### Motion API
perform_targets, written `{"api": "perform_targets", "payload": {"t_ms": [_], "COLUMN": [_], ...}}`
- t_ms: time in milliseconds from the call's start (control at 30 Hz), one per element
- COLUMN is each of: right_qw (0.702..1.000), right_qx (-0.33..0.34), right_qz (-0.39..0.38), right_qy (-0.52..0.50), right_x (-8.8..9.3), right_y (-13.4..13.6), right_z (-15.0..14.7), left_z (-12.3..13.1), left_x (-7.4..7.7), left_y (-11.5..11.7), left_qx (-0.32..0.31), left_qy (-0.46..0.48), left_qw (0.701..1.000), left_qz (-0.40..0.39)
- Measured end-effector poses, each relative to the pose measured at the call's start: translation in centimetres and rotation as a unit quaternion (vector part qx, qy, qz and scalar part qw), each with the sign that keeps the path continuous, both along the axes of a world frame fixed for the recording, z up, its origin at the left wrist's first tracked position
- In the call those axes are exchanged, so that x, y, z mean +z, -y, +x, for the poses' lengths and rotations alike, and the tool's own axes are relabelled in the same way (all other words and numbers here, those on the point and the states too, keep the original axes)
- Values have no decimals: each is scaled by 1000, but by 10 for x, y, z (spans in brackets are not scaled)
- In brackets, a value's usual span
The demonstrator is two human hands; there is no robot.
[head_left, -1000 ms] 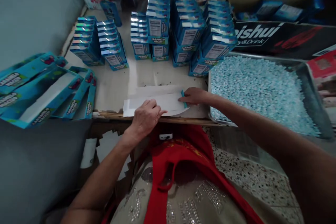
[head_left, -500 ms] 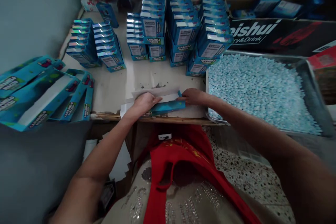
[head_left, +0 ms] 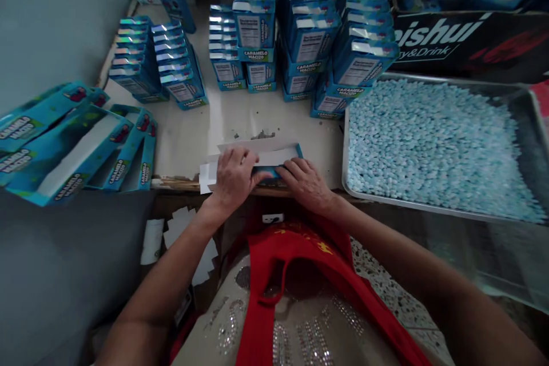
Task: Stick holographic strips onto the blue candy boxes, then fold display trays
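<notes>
1. Far left of the frame: flat blue carton blanks (head_left: 64, 148) lie well apart from my hands.
2. Lower centre: my left hand (head_left: 234, 174) presses palm-down on the white-and-blue carton blank (head_left: 274, 157), fingers flat, clasping nothing.
3. Just right: my right hand (head_left: 305, 183) presses its near edge likewise; the blank's long axis runs left-right, both hands equally near.
4. Right: the candy tray (head_left: 506, 91) stands beside.

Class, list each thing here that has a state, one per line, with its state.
Flat carton: unfolded, pressed on the table edge under both hands.
Left hand: palm down on carton.
Right hand: palm down on carton.
Tray: filled with blue candies.
Stacked boxes: closed, upright.
Display cartons: assembled, empty.
</notes>
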State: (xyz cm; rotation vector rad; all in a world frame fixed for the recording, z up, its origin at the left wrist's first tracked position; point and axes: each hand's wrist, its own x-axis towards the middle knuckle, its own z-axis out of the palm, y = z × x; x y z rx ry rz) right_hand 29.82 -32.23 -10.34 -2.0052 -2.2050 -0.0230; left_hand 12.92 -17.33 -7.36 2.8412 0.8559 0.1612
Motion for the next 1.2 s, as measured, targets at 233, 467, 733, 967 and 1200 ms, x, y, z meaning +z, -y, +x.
{"api": "perform_targets", "payload": {"t_ms": [233, 467, 733, 967, 1200], "right_qw": [1000, 997, 964, 968, 942], "right_qx": [1, 11, 89, 105, 152], "right_qz": [-20, -82, -230, -210, -257], "right_qy": [-9, -6, -97, -84, -157], "right_x": [-4, 3, 35, 27, 60], "right_y": [-2, -15, -28, -21, -28], "right_z": [1, 1, 27, 27, 40], "left_z": [-23, -13, -31, -48, -38], "left_x": [-20, -22, -1, -2, 23], "left_y": [23, 15, 7, -2, -21], "left_qx": [-59, -74, -92, -158, -189], "left_qy": [-71, -83, -107, -89, -158], "left_qw": [995, 994, 990, 983, 969], "left_qz": [47, 9, -3, -8, -34]}}
